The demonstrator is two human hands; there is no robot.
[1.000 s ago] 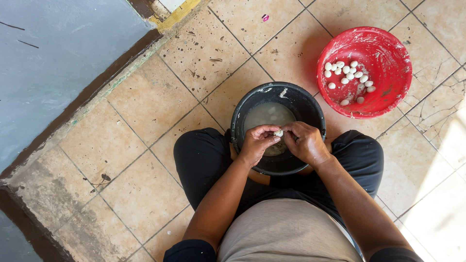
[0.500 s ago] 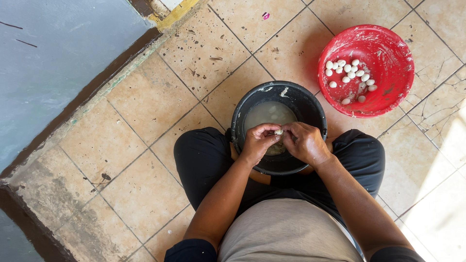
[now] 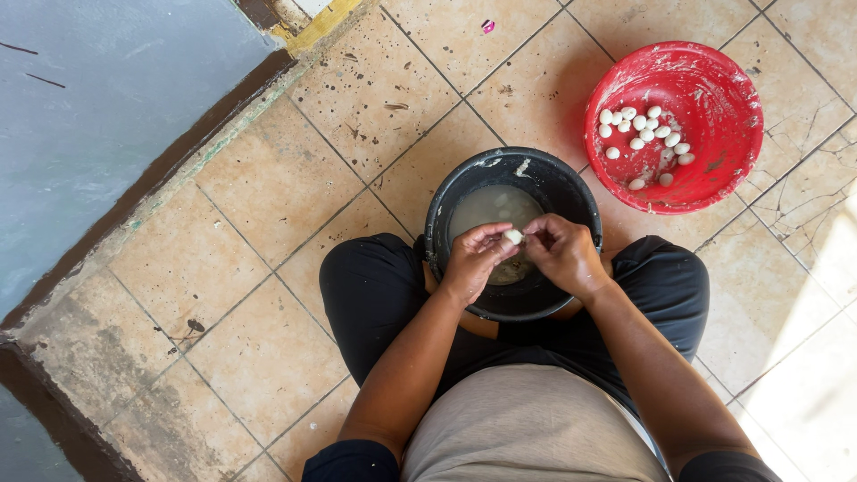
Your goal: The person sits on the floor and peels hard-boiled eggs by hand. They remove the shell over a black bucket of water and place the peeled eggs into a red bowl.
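Far left: a grey-blue painted wall (image 3: pixel 89 98) meets the floor along a dark brown skirting strip (image 3: pixel 152 178). A yellow-painted edge (image 3: pixel 321 25) shows at the top where the wall ends.

Floor: beige square ceramic tiles (image 3: pixel 268 178), stained and speckled, grout lines running diagonally. A small pink scrap (image 3: pixel 487 26) lies on a tile near the top.

Centre: I sit cross-legged in black trousers (image 3: pixel 375 286) with a round black plastic bucket (image 3: pixel 571 192) set between my knees. Cloudy pale water fills its bottom; a few small pale shapes show under the surface, too blurred to tell apart.

My left hand (image 3: pixel 473 263) is over the bucket, fingers curled in, tips pinched on a small white egg-shaped piece (image 3: pixel 513 236). My right hand (image 3: pixel 564 257) meets it from the other side, thumb and fingertips closed on the same piece. The piece sits between both hands, just above the water, near the bucket's middle.

Right: a round red plastic basin (image 3: pixel 714 80), scuffed with whitish smears, stands on the tiles just beside the bucket. Inside it lies a cluster of small white peeled eggs (image 3: pixel 644 134), gathered toward its left side.

Far right: bright sunlight (image 3: pixel 821 357) falls across cracked tiles.
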